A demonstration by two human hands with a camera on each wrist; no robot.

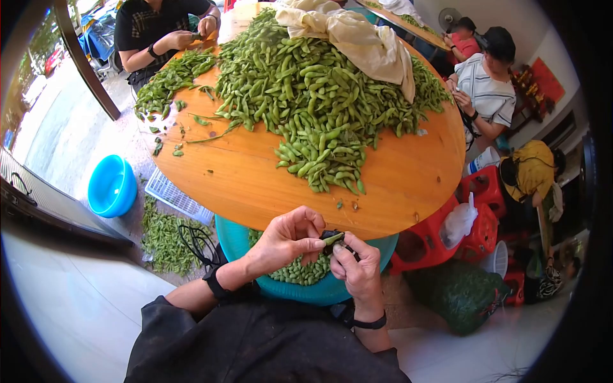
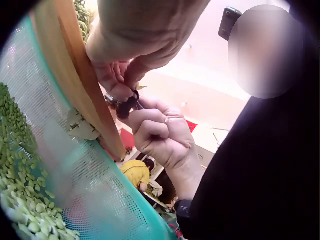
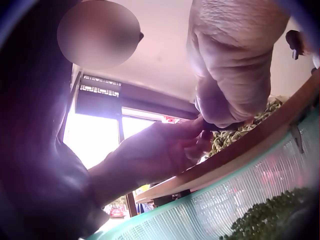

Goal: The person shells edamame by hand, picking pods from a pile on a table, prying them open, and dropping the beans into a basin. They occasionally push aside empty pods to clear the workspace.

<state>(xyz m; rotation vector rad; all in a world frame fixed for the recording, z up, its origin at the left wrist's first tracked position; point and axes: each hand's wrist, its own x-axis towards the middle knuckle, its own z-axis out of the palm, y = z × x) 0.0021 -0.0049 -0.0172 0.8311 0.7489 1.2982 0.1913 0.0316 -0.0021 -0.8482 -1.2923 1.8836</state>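
Note:
In front of my chest, both hands meet at one green soybean pod. My left hand pinches the pod between thumb and forefinger, its other fingers bent behind. My right hand grips the pod's other end, thumb on top and fingers curled. A small dark piece sits at the fingertips; the frames do not show what it is. Below the hands, a turquoise mesh basket holds many shelled green beans. Beyond the hands, a large heap of pods covers much of the wooden table.
A cream cloth lies over the heap. People sit at the table's far left and right sides. Red stools and a green net sack stand at right. At left are a blue basin and pods on the floor.

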